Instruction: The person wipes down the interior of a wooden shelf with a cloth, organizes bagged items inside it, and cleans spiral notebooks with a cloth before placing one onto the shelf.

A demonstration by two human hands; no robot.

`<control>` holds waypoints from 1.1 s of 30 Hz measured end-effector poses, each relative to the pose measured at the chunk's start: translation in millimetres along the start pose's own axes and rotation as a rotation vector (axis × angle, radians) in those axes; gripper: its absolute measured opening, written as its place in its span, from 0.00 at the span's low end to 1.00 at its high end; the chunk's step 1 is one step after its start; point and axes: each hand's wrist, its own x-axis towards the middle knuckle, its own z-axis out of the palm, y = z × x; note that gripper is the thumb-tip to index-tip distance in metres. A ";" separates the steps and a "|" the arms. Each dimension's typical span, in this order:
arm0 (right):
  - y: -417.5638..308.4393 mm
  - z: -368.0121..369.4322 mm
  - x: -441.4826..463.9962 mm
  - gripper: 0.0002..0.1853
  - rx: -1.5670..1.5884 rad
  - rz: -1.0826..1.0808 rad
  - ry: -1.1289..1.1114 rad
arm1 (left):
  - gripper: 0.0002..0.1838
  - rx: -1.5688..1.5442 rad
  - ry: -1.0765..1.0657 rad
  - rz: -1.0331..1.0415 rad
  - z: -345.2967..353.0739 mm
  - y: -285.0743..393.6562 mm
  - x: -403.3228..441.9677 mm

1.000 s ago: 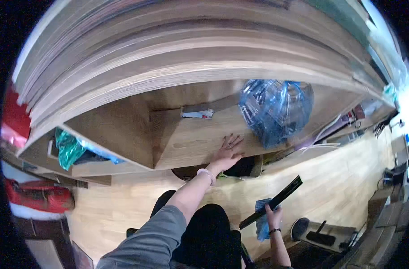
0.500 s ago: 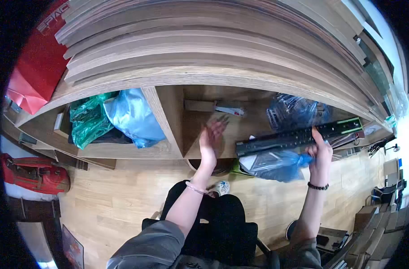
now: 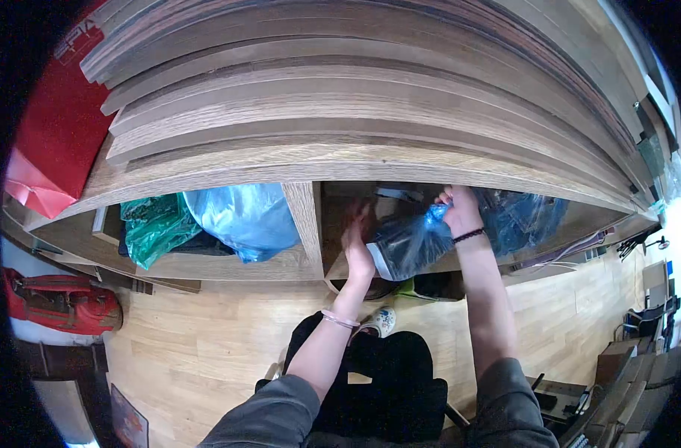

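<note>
In the right compartment of the wooden shelf, my right hand point(image 3: 460, 210) is closed round the gathered neck of a translucent blue plastic bag point(image 3: 415, 243). Something dark with a pale edge shows through the bag, but its kind is unclear. My left hand point(image 3: 357, 243) is just left of the bag, palm toward it and fingers stretched out, slightly blurred; I cannot tell if it touches the bag. Behind my right wrist lies another clear-blue plastic bundle point(image 3: 523, 220). A small white-edged piece point(image 3: 398, 193) rests deeper inside.
Left of the divider point(image 3: 304, 224) lie a green plastic bag point(image 3: 161, 228) and a light blue bag point(image 3: 243, 222). Stacked wooden boards point(image 3: 340, 97) cover the shelf top, beside a red paper bag point(image 3: 53, 142). A red bag point(image 3: 64, 305) stands on the floor at left.
My right hand has moved left and into the compartment with the blue bag. The long black slotted piece it held is no longer visible. The view has shifted slightly.
</note>
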 end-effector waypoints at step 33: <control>110.7 -46.8 131.3 0.16 -1.433 -0.882 0.149 | 0.22 0.163 -0.008 -0.257 -35.8 -34.0 30.4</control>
